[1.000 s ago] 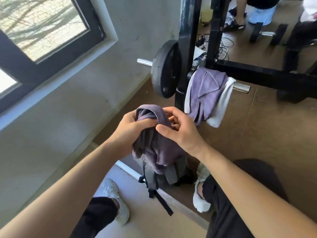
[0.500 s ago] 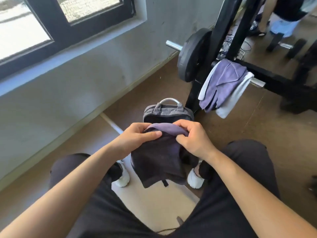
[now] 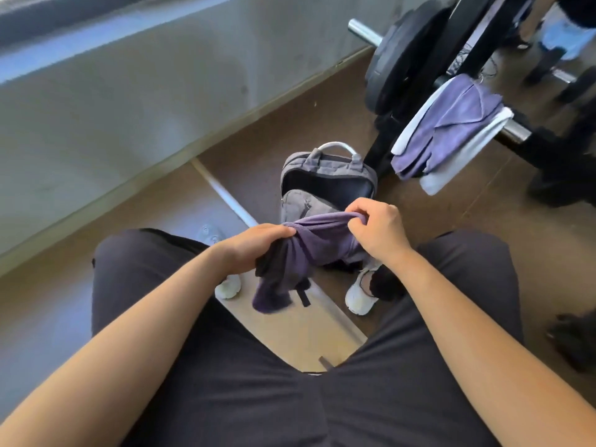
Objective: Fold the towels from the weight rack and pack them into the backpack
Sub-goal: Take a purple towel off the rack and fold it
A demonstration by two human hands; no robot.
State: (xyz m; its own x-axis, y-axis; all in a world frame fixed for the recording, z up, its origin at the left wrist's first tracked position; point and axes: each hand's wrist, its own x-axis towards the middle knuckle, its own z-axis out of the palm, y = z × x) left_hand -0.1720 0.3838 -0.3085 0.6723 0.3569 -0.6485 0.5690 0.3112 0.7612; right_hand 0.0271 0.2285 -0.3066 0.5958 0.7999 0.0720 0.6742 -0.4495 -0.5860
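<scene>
A dark purple towel (image 3: pixel 300 253) hangs bunched between my hands, just in front of my knees. My left hand (image 3: pixel 254 250) grips its left end and my right hand (image 3: pixel 377 230) pinches its top edge on the right. Right behind it on the floor stands a grey backpack (image 3: pixel 325 179) with its main compartment unzipped and open. Two more towels, a lighter purple towel (image 3: pixel 451 121) over a white towel (image 3: pixel 461 156), hang on a steel peg of the black weight rack (image 3: pixel 458 37) at upper right.
A black weight plate (image 3: pixel 393 59) sits on the rack's other peg. A grey wall (image 3: pixel 129 101) runs along the left. My white shoes (image 3: pixel 358 295) stand on the brown floor beside the backpack. Another person's legs and dumbbells show at the far top right.
The view has dropped as I lowered myself toward the floor. Both hands brought the towel down close to the open backpack and pulled its top edge wider apart.
</scene>
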